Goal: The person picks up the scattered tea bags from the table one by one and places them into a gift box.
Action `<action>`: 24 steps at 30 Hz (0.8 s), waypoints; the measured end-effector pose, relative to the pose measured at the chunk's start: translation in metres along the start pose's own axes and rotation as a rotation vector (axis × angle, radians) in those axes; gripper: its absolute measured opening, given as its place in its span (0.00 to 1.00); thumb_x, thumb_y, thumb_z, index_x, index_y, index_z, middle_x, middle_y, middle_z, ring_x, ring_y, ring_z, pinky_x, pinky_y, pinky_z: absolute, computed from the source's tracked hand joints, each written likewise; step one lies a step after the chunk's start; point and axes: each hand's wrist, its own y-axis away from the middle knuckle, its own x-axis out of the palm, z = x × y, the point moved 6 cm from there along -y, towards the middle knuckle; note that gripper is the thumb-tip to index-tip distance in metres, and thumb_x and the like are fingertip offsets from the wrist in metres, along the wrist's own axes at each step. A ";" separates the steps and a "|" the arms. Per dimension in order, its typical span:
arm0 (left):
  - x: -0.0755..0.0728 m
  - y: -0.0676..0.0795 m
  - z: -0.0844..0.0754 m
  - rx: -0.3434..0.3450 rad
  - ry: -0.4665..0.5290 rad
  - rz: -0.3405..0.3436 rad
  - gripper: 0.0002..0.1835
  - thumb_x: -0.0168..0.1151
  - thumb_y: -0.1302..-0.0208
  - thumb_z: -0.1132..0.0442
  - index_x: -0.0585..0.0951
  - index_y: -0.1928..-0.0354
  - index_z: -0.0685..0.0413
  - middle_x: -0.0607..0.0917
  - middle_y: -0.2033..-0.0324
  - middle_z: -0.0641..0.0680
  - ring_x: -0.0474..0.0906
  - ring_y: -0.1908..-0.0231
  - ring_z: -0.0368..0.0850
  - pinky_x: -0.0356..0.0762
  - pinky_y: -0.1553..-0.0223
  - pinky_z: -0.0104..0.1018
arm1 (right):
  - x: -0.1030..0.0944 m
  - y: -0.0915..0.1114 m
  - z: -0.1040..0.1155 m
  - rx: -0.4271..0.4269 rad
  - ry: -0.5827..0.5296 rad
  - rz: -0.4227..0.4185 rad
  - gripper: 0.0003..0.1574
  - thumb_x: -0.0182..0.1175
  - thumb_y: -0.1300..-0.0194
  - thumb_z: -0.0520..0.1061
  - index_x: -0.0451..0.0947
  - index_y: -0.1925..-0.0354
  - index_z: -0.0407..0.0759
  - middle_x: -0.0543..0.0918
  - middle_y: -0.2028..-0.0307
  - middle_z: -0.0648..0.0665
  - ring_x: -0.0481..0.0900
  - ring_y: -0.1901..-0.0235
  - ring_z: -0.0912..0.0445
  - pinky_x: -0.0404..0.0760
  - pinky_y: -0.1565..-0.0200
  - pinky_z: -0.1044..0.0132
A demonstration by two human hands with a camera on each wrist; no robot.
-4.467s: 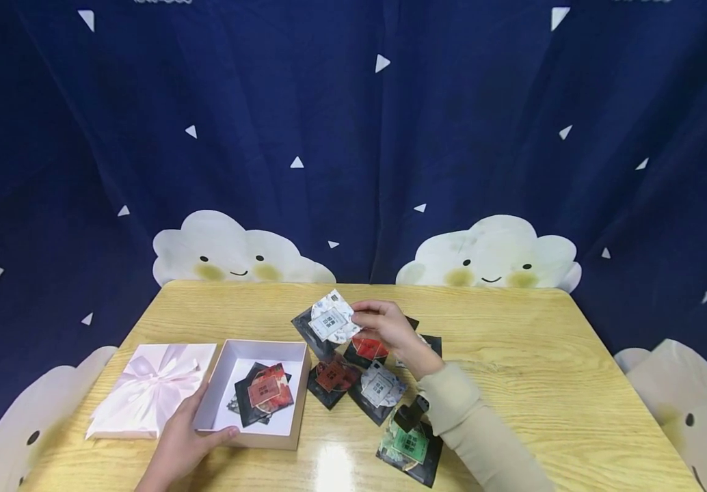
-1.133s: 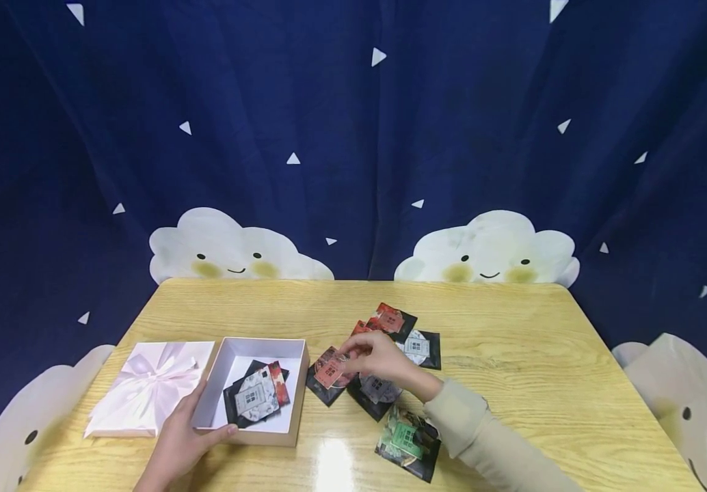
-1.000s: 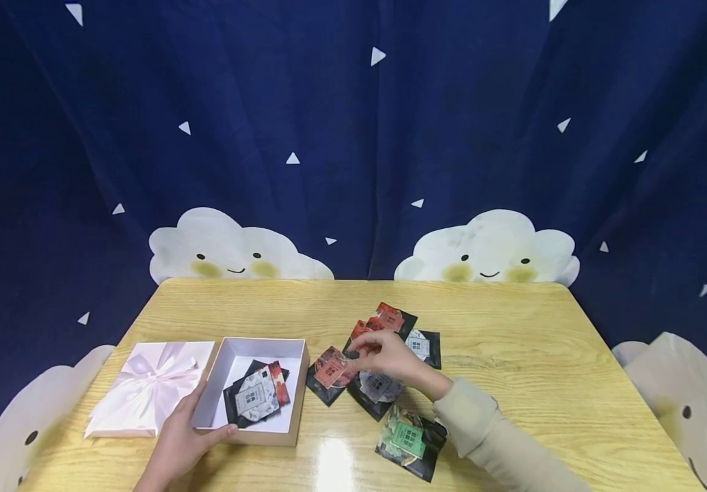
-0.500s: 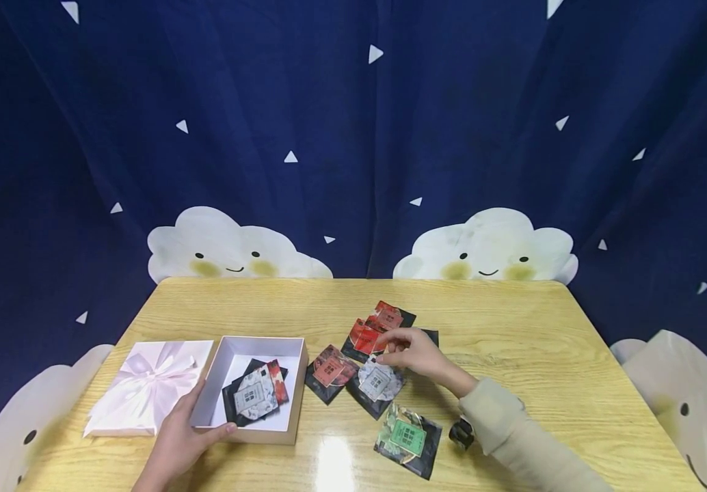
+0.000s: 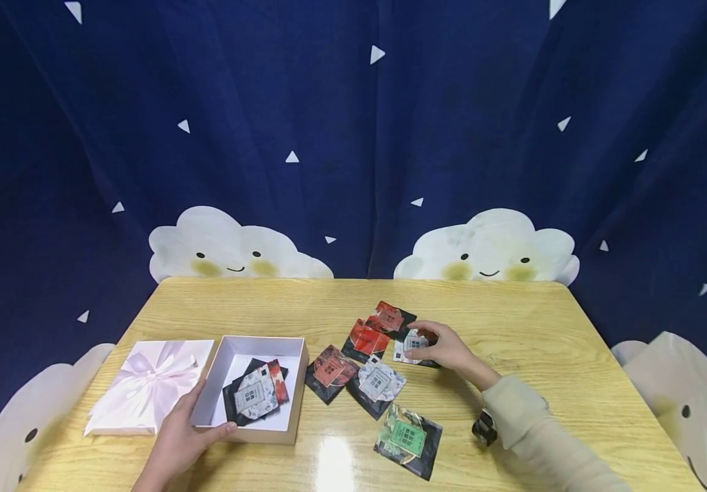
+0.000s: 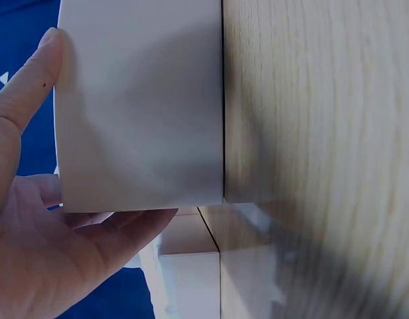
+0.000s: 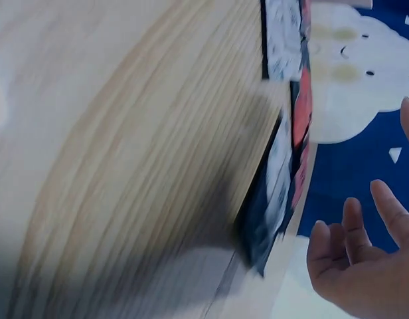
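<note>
My left hand [image 5: 182, 437] holds the near left corner of an open gift box [image 5: 300, 400], thumb over the front rim and fingers along the left side. Inside lie a few flat sachets, a white-and-black sachet [image 5: 255, 398] on top and a red sachet [image 5: 280, 383] partly showing beneath. My right hand [image 5: 448, 348] is over another white-and-black sachet [image 5: 416, 343] at the right of the pile, thumb and index finger at its face in the head view. In the right wrist view the fingers [image 7: 356, 226] are spread apart, with the tilted sachet [image 7: 264, 206] beyond them.
Left of the box lies its lid [image 5: 153, 386] with a pale ribbon bow. Between box and right hand are red sachets [image 5: 390, 318], a dark red sachet [image 5: 331, 373] and a grey-white sachet [image 5: 378, 384]. A green sachet [image 5: 409, 439] lies nearer the front.
A white-and-black sachet formerly in the right hand now lies in the box. Since then the right hand has passed rightward over the pile to the rightmost sachet. The left hand stays put.
</note>
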 end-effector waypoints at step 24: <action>0.000 0.000 0.000 -0.010 -0.003 0.001 0.53 0.77 0.64 0.56 0.59 0.39 0.78 0.66 0.46 0.79 0.63 0.48 0.74 0.63 0.50 0.64 | -0.023 -0.021 -0.053 0.122 0.419 0.060 0.52 0.75 0.61 0.51 0.66 0.40 0.36 0.66 0.46 0.31 0.58 0.51 0.40 0.65 0.51 0.44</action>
